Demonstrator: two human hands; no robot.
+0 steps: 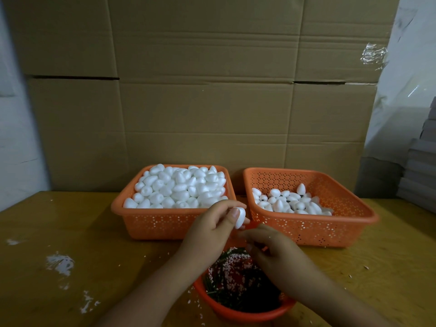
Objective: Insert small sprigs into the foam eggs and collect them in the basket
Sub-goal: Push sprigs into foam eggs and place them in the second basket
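Nearest: a round orange bowl (238, 312) is sitting at the table's (70, 232) front edge, holding dark green sprigs (226, 286) speckled with white foam crumbs; both forearms are reaching over it. Left hand (212, 225) is pinching one white foam egg (240, 217) between thumb and curled fingers, above the bowl's far rim and just in front of the left basket (165, 223); right hand (276, 251) is hovering over the bowl just below the egg, fingers curled inward – blurred, so I cannot tell whether they are clamping a sprig. Left basket is sitting heaped full of plain eggs (179, 187); right basket (313, 227) is sitting just beside it, partly filled with eggs (290, 201) – a few are showing dark spots, too small to make out. Foam crumbs (59, 263) are lying scattered on the table at left; cardboard (212, 90) is standing behind the baskets.
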